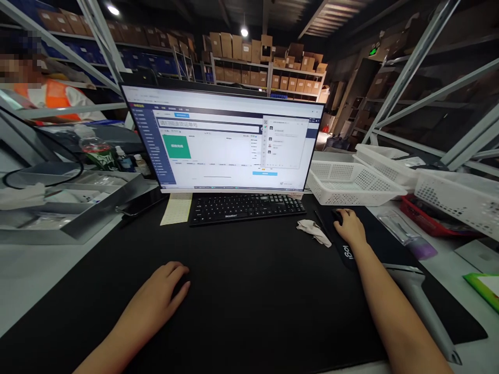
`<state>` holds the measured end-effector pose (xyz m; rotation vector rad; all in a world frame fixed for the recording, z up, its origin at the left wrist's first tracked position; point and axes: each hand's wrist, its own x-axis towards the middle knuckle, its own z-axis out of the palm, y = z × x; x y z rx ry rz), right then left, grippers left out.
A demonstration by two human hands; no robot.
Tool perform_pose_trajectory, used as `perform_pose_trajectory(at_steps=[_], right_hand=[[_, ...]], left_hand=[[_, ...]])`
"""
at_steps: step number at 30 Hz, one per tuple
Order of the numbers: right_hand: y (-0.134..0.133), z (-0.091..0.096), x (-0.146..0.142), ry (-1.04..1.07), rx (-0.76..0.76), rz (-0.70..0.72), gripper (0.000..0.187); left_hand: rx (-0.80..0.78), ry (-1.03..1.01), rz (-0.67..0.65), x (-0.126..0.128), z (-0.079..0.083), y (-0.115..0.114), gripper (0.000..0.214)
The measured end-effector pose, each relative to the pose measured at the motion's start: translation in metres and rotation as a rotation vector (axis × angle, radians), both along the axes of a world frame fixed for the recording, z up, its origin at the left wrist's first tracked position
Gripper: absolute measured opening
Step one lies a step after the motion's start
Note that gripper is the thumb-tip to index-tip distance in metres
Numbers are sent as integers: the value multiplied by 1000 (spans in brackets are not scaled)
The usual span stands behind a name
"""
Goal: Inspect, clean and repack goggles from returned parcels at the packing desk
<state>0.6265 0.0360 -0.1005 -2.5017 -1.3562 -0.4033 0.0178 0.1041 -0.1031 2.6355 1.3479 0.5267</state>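
Probably light pressure suited the right hand (351, 228), curled over the mouse (336, 214) right of the keyboard (249, 209), the left hand (160, 290) loosely spread before it.

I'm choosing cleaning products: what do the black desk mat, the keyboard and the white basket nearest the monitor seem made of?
Desk mat: smooth matte black, lying flat; perhaps rubber or faux leather.
Keyboard: likely matte black plastic, with separate keys.
Basket: probably smooth white plastic, its walls pierced by small holes.
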Motion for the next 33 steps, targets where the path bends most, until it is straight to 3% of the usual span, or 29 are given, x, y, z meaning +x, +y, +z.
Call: perform_pose_trajectory(at_steps=[14, 33], right_hand=[[-3, 0, 3, -29, -26, 9, 52], [4, -20, 27, -3, 6, 105, 57]], left_hand=[[-61, -1, -49, 9, 18, -6, 27], [-70, 22, -34, 11, 29, -16, 13]])
